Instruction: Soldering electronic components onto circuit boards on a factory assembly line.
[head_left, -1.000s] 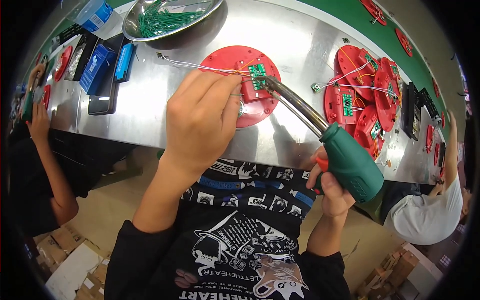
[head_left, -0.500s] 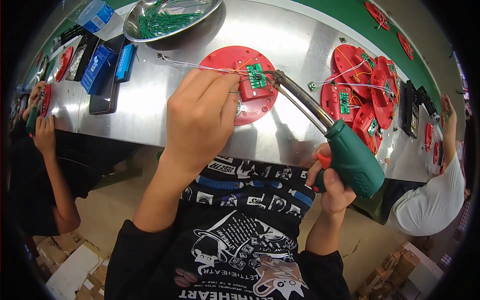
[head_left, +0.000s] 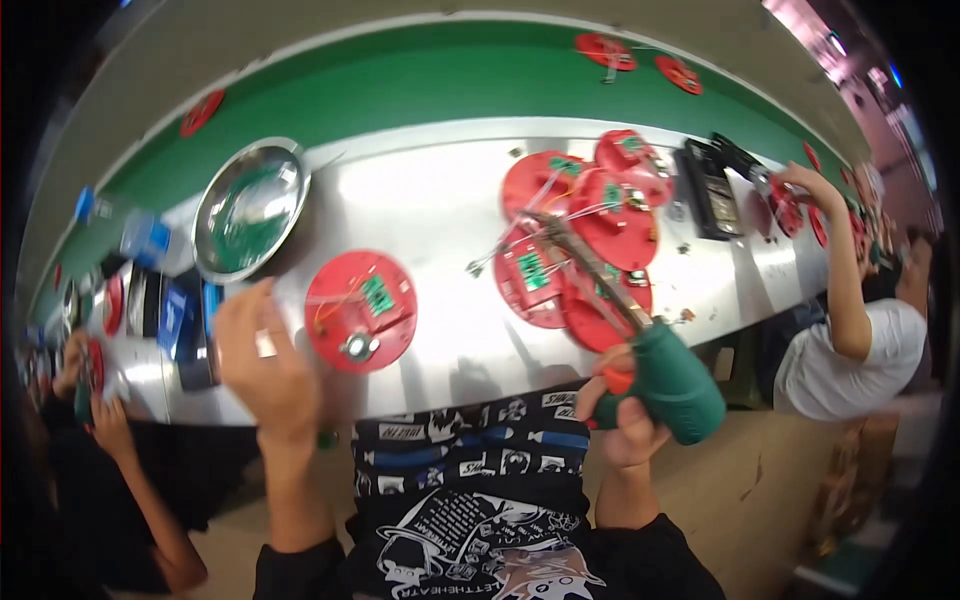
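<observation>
My right hand (head_left: 632, 432) is wrapped round the grip of a green soldering gun (head_left: 680, 385), a finger by its red trigger. Its long metal barrel slants up and left, the tip over a pile of red plastic discs (head_left: 628, 232) with green circuit boards and thin wires. Left of the pile, a single red disc (head_left: 335, 280) lies on the metal bench, bearing a green board (head_left: 378, 296) and a round silvery part (head_left: 357, 347). My left hand (head_left: 265, 365) is beside that disc's left edge, its fingers curled and blurred. A small pale patch shows at them; whether they hold anything is unclear.
A steel bowl (head_left: 285, 220) of green wires stands at the back left, near a clear bottle (head_left: 147, 240) and a blue box (head_left: 178, 318). Black trays (head_left: 712, 190) stand right of the pile. Co-workers' arms (head_left: 840, 270) reach in from both sides.
The view has shifted. My left hand has drawn back leftward from the single disc's board. The soldering gun's tip has left that board and is now over the pile at the right.
</observation>
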